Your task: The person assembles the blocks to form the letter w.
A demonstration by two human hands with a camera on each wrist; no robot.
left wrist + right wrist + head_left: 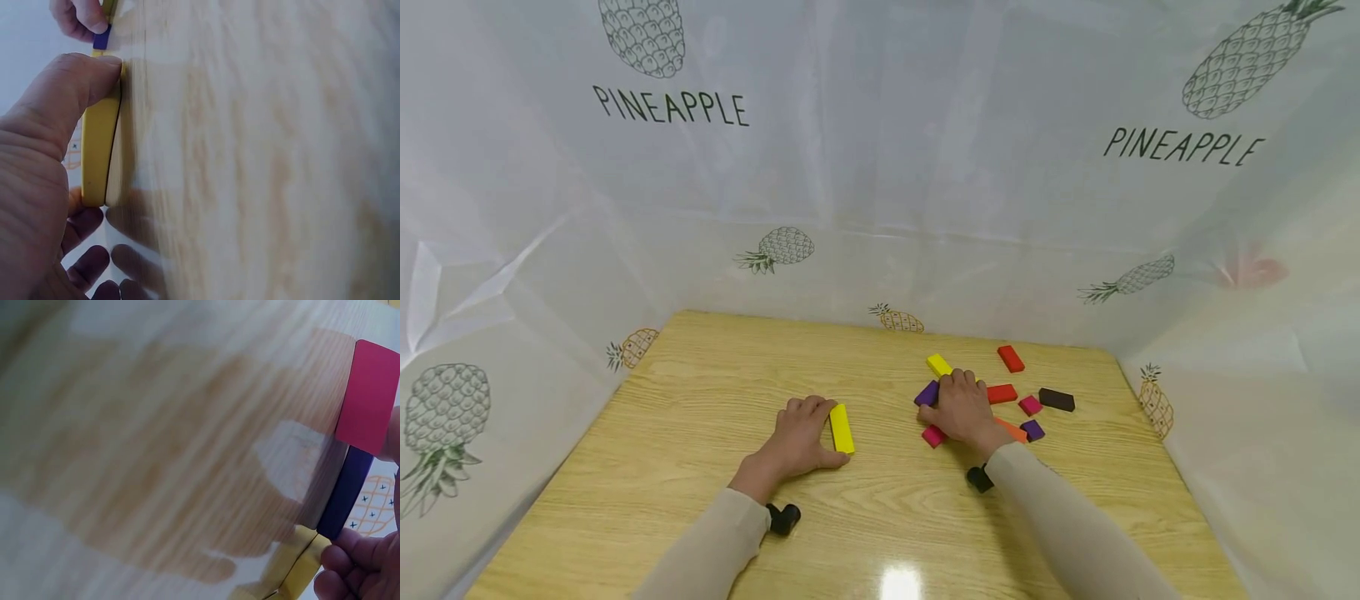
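Note:
My left hand (pixel 799 437) pinches a long yellow block (pixel 842 429) by its two ends, thumb at the near end and fingers at the far end. In the left wrist view, this yellow block (pixel 99 153) stands against the wooden surface. Over a scatter of blocks on the right, my right hand (pixel 964 408) holds a purple block (pixel 927 393) between thumb and fingers. The right wrist view has fingertips at one end of the purple block (pixel 345 492); a pink block (pixel 370 397) partly hides the thumb. Part of the scatter lies hidden beneath the right hand.
Around the right hand lie a yellow block (pixel 938 365), red blocks (pixel 1011 358), a dark brown block (pixel 1057 400), small pink blocks (pixel 933 436), an orange block (pixel 1011 430) and a small purple block (pixel 1033 430). A pineapple-printed sheet (pixel 880 167) surrounds the wooden table (pixel 880 517).

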